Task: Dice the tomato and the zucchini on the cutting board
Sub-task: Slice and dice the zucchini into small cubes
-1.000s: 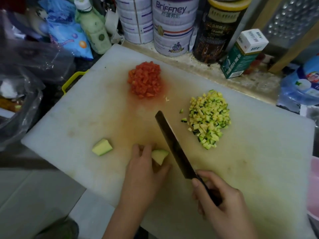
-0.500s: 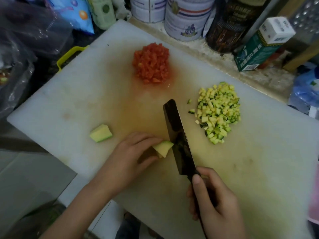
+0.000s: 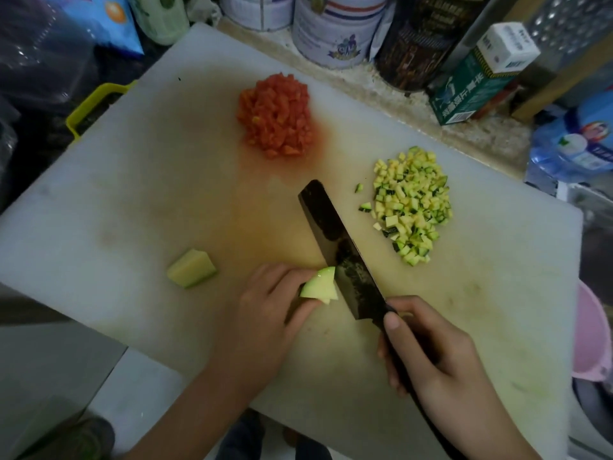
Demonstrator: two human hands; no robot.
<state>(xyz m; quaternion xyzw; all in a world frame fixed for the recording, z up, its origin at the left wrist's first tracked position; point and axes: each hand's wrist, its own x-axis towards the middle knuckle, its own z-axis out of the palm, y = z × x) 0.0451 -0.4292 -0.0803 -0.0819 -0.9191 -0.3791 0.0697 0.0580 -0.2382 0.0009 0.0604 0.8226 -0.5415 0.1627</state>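
slicing the zucchini wedge [image 3: 320, 287] looks like the step in hand: the left hand [image 3: 265, 303] pinches it between thumb and curled fingers near the front edge of the white cutting board [image 3: 116, 194], and the dark, broad knife [image 3: 338, 250] stands with its blade against the wedge's right face, its handle wrapped in the right hand [image 3: 428, 353]. i'd judge it best to tuck the fingertips back from the blade, cut thin planks, then cross them into cubes matching the diced zucchini pile [image 3: 411, 204] to the right. a second zucchini chunk [image 3: 192, 268] lies to the left, well apart. the diced tomato heap [image 3: 277, 117] sits at the far middle, seemingly finished. nothing lies in the blade's path. the tins [image 3: 335, 34] and green carton [image 3: 477, 78] stand off the board behind. the wedge is small and may roll.
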